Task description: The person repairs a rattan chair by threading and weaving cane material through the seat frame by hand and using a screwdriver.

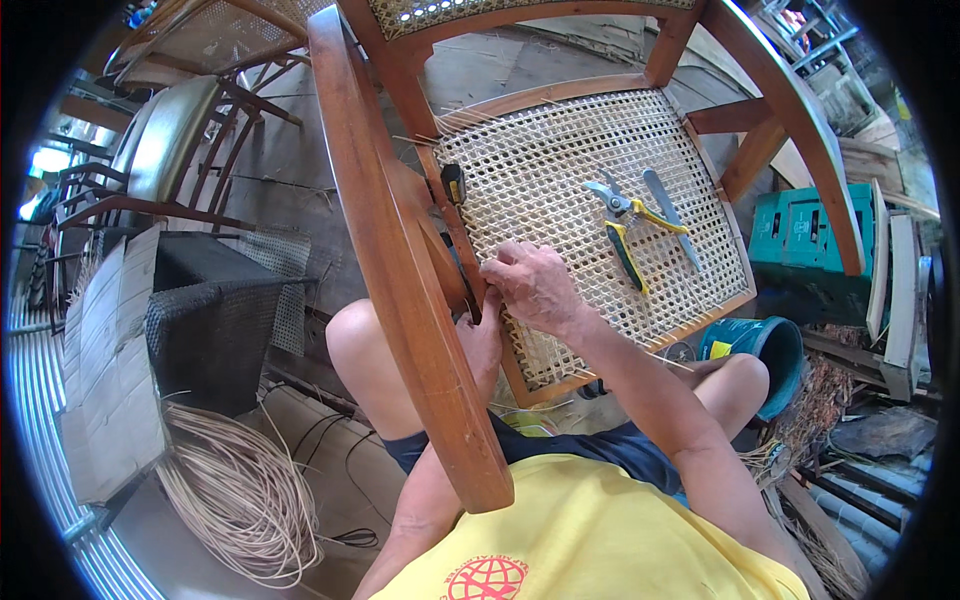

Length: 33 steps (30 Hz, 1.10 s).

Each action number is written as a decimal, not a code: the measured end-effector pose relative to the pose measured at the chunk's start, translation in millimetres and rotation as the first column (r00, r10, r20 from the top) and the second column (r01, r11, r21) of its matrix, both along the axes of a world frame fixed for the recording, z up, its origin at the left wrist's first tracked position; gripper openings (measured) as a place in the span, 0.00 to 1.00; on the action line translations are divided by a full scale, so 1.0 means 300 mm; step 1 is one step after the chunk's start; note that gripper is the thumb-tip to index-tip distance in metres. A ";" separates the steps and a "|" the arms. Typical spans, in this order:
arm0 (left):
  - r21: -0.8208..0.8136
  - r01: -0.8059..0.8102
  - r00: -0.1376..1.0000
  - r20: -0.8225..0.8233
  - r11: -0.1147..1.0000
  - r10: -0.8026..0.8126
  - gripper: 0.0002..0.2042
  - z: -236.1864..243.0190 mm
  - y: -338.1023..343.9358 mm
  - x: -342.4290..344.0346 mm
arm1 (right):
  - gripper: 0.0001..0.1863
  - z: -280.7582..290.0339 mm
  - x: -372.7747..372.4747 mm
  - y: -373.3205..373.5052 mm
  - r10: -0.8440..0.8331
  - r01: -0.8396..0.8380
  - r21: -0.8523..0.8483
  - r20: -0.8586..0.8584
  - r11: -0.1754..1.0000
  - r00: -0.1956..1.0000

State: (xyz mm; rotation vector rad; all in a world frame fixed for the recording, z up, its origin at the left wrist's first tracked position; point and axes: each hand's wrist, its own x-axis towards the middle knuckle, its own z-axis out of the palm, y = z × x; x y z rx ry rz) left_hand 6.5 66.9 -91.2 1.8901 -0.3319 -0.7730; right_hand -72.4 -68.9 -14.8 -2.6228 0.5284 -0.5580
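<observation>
We've R hand [538,288] at L edge of cane seat [560,150], L hand [483,338] just beside; grips part-hidden, can't tell if wide/narrow. Pruners [619,205] & grey blade [668,207] lie twd seat's R edge.

the hands [540,288] are bare, the shirt [610,530] yellow with a red globe print [487,578], the shorts [595,445] navy.

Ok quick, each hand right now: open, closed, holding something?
Left hand: partly hidden by the armrest; open or closed can't be told.
Right hand: fingers curled at the edge of the woven seat; anything held can't be told.
</observation>
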 end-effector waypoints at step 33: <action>-0.067 -0.058 0.977 -0.208 0.996 0.043 0.26 0.063 -0.028 -0.031 | 0.12 0.045 0.033 0.068 -0.284 0.320 0.392 -0.150 0.862 0.947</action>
